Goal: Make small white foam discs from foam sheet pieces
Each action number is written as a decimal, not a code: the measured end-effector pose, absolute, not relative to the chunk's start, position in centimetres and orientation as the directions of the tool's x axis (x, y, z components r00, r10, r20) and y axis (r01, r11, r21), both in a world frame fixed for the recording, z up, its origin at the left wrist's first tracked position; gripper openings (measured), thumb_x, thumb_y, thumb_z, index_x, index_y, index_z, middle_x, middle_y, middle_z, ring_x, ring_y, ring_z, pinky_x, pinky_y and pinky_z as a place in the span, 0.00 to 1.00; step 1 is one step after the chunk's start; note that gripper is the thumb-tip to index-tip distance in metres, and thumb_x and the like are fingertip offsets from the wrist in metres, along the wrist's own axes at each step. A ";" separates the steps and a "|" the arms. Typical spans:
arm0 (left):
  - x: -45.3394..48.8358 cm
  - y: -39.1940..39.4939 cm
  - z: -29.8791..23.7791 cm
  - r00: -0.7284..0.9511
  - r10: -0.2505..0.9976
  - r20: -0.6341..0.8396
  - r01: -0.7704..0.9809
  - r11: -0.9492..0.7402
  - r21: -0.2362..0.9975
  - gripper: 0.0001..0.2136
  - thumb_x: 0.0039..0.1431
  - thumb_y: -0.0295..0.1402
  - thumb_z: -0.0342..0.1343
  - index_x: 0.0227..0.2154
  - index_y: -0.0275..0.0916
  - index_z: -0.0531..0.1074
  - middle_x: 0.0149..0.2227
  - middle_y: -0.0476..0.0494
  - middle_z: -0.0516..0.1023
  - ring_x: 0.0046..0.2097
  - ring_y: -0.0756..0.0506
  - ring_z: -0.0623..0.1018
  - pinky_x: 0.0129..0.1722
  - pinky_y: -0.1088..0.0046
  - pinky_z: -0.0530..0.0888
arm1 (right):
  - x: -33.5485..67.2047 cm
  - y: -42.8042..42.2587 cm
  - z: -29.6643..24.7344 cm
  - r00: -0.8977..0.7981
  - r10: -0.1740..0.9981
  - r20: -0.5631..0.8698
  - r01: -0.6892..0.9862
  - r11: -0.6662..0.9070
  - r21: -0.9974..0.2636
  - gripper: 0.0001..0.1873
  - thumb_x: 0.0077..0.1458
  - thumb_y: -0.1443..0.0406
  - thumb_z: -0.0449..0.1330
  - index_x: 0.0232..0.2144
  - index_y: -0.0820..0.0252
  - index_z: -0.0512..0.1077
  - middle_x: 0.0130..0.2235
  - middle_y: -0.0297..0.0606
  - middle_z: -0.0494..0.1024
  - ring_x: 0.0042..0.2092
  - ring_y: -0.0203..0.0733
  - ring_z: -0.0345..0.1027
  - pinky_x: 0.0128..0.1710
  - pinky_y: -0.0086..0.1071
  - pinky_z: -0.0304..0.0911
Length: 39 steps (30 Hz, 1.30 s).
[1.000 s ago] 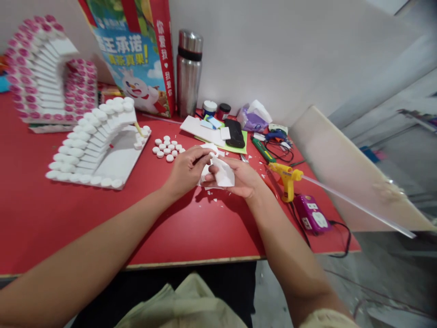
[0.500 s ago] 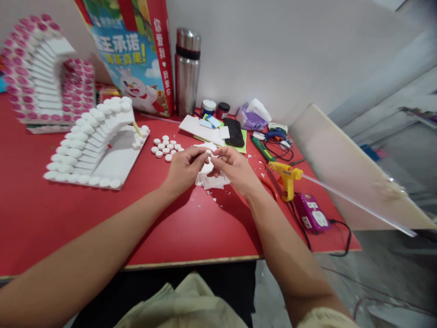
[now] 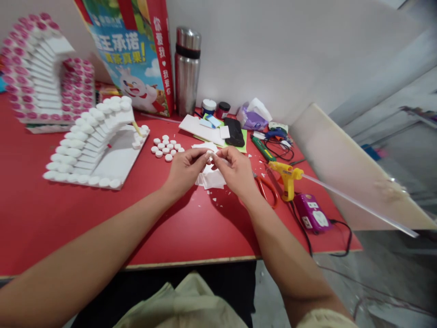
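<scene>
My left hand [image 3: 186, 169] and my right hand [image 3: 235, 171] meet over the red table [image 3: 102, 214], fingertips pinched together on a small white piece [image 3: 209, 155]. Beneath them lie white foam scraps [image 3: 211, 178]. A cluster of several white round caps [image 3: 165, 148] sits just left of my left hand. Red-handled scissors [image 3: 266, 189] lie beside my right wrist.
A white stepped cap model [image 3: 95, 141] stands at the left, a pink-capped one [image 3: 41, 73] behind it. A steel flask [image 3: 186, 70] and printed bag [image 3: 136, 54] stand at the wall. A yellow glue gun [image 3: 287, 177], purple power strip [image 3: 310, 214], black phone [image 3: 234, 132] and tools lie to the right.
My right hand has set down the larger white foam piece and turned over, bringing its fingertips up to meet my left hand's fingers. The scissors now show beside my right wrist.
</scene>
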<state>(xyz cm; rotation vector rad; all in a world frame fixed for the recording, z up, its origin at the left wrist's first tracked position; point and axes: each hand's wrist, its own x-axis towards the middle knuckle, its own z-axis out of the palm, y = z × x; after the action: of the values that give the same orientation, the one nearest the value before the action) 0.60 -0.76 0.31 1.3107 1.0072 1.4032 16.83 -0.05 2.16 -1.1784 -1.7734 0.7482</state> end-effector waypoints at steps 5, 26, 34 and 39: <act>0.8 -0.8 -0.1 -0.043 0.919 0.392 0.057 -0.389 0.919 0.08 0.64 0.36 0.61 0.35 0.39 0.83 0.33 0.45 0.82 0.35 0.46 0.76 0.39 0.68 0.73 | 16.1 -0.5 2.5 -0.092 0.947 0.308 0.424 0.317 -0.849 0.14 0.62 0.53 0.65 0.31 0.55 0.72 0.29 0.34 0.79 0.31 0.40 0.72 0.33 0.33 0.66; -0.5 -0.3 0.7 0.156 0.973 0.168 -0.231 -0.130 0.964 0.09 0.51 0.38 0.73 0.32 0.38 0.85 0.25 0.48 0.77 0.23 0.50 0.75 0.25 0.71 0.75 | 17.9 -0.3 4.0 -0.288 0.929 0.231 0.194 0.293 -0.936 0.08 0.58 0.60 0.68 0.31 0.57 0.76 0.27 0.32 0.80 0.29 0.39 0.76 0.36 0.35 0.69; -0.4 -0.6 0.8 0.153 0.930 0.333 -0.039 -0.331 0.943 0.09 0.60 0.36 0.65 0.28 0.38 0.83 0.28 0.46 0.78 0.24 0.51 0.74 0.25 0.73 0.74 | 17.4 -0.6 3.9 -0.231 0.949 0.214 0.234 0.268 -0.935 0.08 0.59 0.60 0.67 0.30 0.57 0.75 0.27 0.33 0.81 0.28 0.38 0.76 0.35 0.35 0.68; -0.1 -0.9 0.7 0.120 0.937 0.329 0.022 -0.334 0.942 0.09 0.64 0.37 0.61 0.36 0.37 0.81 0.25 0.47 0.77 0.22 0.50 0.75 0.24 0.73 0.73 | 17.1 -0.6 3.8 -0.185 0.973 0.135 0.197 0.171 -0.965 0.11 0.58 0.58 0.69 0.31 0.58 0.74 0.28 0.34 0.82 0.26 0.38 0.76 0.31 0.33 0.67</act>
<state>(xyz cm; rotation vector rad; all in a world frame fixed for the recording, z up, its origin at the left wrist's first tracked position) -0.11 -0.88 0.70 1.5384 0.9737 1.3417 17.10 -0.59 3.80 -1.1579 -1.5628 1.1058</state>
